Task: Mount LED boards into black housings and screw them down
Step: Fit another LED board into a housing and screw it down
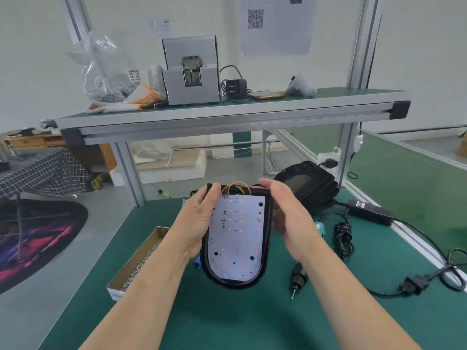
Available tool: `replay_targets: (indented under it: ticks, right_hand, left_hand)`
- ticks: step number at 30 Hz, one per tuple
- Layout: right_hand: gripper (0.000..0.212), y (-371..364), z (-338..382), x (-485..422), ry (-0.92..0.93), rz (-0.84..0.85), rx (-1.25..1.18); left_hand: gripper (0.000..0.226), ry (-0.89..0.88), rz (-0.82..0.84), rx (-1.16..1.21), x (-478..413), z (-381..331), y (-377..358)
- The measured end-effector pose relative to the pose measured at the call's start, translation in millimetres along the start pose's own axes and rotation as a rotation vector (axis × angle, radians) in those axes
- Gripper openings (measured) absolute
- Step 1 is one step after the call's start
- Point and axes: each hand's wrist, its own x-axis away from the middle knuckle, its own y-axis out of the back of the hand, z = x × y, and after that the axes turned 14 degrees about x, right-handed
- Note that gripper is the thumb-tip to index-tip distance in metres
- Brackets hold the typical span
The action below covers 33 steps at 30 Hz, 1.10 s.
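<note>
Clasping housing (235,284): left hand (199,223), right hand (290,218)

The housing (268,238) in my left grip (199,218) is black plastic, smooth and glossy along its rim. The LED board (237,231) seated in it is matt white, with thin plastic-coated wires (236,186) at its top. The desk (252,311) wears a matt green mat. The box (161,231) on it is plain brown cardboard, filled with shiny metal screws (137,270). The shelf (227,120) edge is brushed, silvery metal, and the bag (106,66) on it is clear, crinkled plastic.
</note>
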Motion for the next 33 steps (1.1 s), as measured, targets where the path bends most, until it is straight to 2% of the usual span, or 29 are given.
replay_targets:
  ticks: [4,5,6,8,11,14,16,18,20,23,26,28,29,31,33]
  right_hand:
    - [0.048,12,-9,-7,-0.131,0.251,-0.320]
    - [0.047,12,-11,-7,-0.151,0.300,-0.369]
    - [0.040,11,-14,-10,-0.153,0.337,-0.370]
    - [0.037,9,-16,-12,-0.085,0.354,-0.171]
    - [0.043,2,-14,-11,0.157,0.229,0.370]
    - [0.052,-4,-13,-8,0.243,0.092,0.621]
    - [0.046,-8,-13,-5,0.204,0.086,0.620]
    - [0.036,-11,-15,-5,0.094,0.033,0.467]
    - [0.033,-11,-16,-8,0.005,-0.002,0.370]
    - [0.040,-5,-15,-2,-0.024,0.017,0.465]
    - [0.037,3,-8,2,-0.039,0.132,0.516]
    - [0.021,6,-4,0,-0.063,0.053,0.438]
    - [0.017,7,-1,-2,-0.102,-0.043,0.352]
    - [0.021,5,1,0,-0.016,-0.205,0.280]
    - [0.034,-1,3,8,0.154,-0.206,0.418]
  left_hand:
    - [0.054,0.094,-0.012,0.063,0,-4,4]
    - [0.056,0.119,-0.021,0.103,1,-5,6]
    - [0.058,0.141,-0.030,0.132,2,-6,8]
    - [0.061,0.172,-0.029,0.168,3,-6,10]
    - [0.065,0.199,-0.019,0.178,4,-4,11]
    - [0.069,0.199,-0.005,0.223,7,-3,8]
    - [0.056,0.166,-0.014,0.287,8,-3,3]
    - [0.041,0.129,-0.024,0.348,9,-4,0]
    - [0.047,0.103,-0.015,0.375,11,-5,0]
    - [0.055,0.088,0.019,0.320,15,-3,-2]
    - [0.040,0.099,0.003,0.284,16,-3,-4]
    - [0.031,0.076,-0.050,0.259,14,-5,-1]
    - [0.029,0.062,-0.069,0.250,12,-5,1]
    - [0.027,0.029,-0.084,0.226,10,-6,4]
    - [0.026,0.010,-0.075,0.199,9,-4,4]
